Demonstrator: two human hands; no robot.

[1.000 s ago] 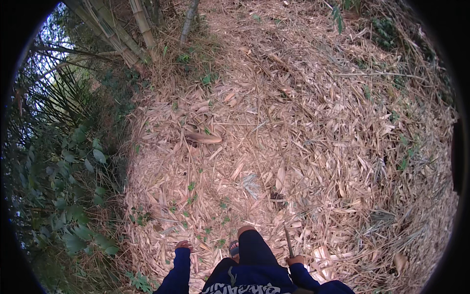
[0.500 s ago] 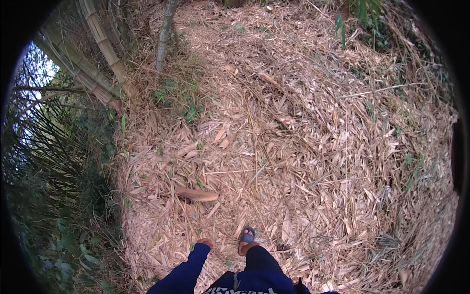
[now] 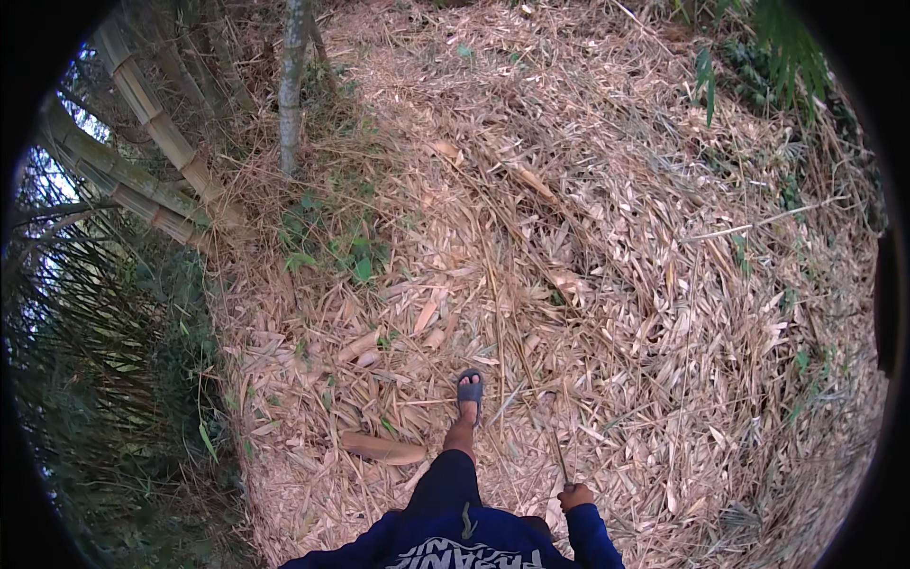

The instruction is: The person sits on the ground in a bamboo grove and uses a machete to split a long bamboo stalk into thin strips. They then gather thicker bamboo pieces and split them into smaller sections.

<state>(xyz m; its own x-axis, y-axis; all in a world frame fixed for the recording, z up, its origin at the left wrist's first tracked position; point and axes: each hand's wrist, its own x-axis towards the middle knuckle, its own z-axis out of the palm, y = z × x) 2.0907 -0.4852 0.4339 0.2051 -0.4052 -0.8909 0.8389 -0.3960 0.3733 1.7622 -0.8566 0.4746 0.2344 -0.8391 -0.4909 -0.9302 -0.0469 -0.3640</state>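
Observation:
My right hand (image 3: 574, 496) is low in the view, right of my body, its fingers closed around the end of a thin, dark, stick-like thing (image 3: 566, 470). This slants up and left from the fist and blends into the dry litter, so I cannot make out its kind or full length. Of my left arm only the dark blue sleeve (image 3: 332, 558) shows at the lower edge; the hand itself is out of sight. One foot in a grey sandal (image 3: 469, 391) is stretched out ahead of my body on the dry bamboo leaves (image 3: 607, 398).
Thick bamboo stems (image 3: 156, 123) lean at the upper left, beside a slim grey trunk (image 3: 290, 95). Low green plants (image 3: 355, 256) grow near their base. A broad brown sheath (image 3: 384, 449) lies left of the foot. A pale stick (image 3: 758, 225) crosses the litter at right.
The ground has slid downward in view as I step forward. My left hand, visible before, has dropped out of sight. My right hand has come into view with the thin thing in it.

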